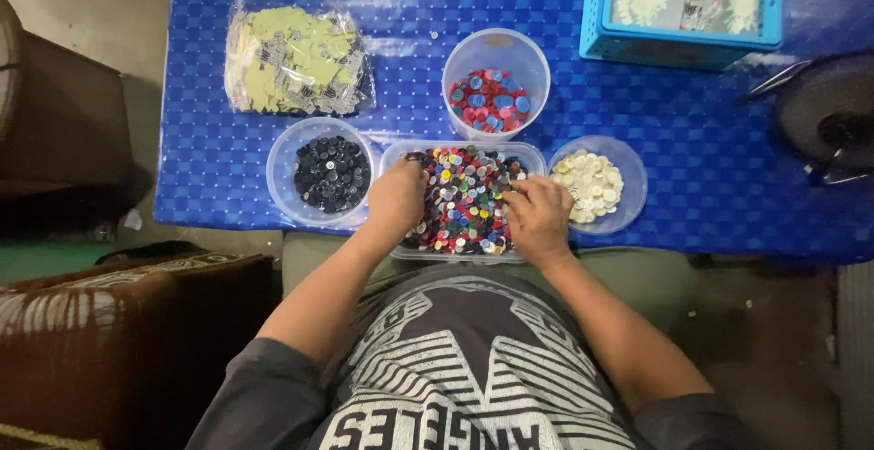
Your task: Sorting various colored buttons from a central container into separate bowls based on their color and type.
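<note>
Both hands rest in the clear rectangular tray of mixed coloured buttons (pixel 464 197) at the near edge of the blue table (pixel 692 159). The left hand (pixel 397 197) lies curled on the tray's left side, the right hand (pixel 539 216) on its right side. Whether either hand's bent fingers pinch a button cannot be told. Left of the tray sits a bowl of black buttons (pixel 330 173), right of it a bowl of cream buttons (pixel 592 182), behind it a tub of red and blue buttons (pixel 492 97).

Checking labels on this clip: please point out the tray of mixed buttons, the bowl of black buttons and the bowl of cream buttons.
Tray of mixed buttons (pixel 466 197), head view, on the button pile.
Bowl of black buttons (pixel 280 177), head view, on its left rim.
Bowl of cream buttons (pixel 635 177), head view, on its right rim.
</note>
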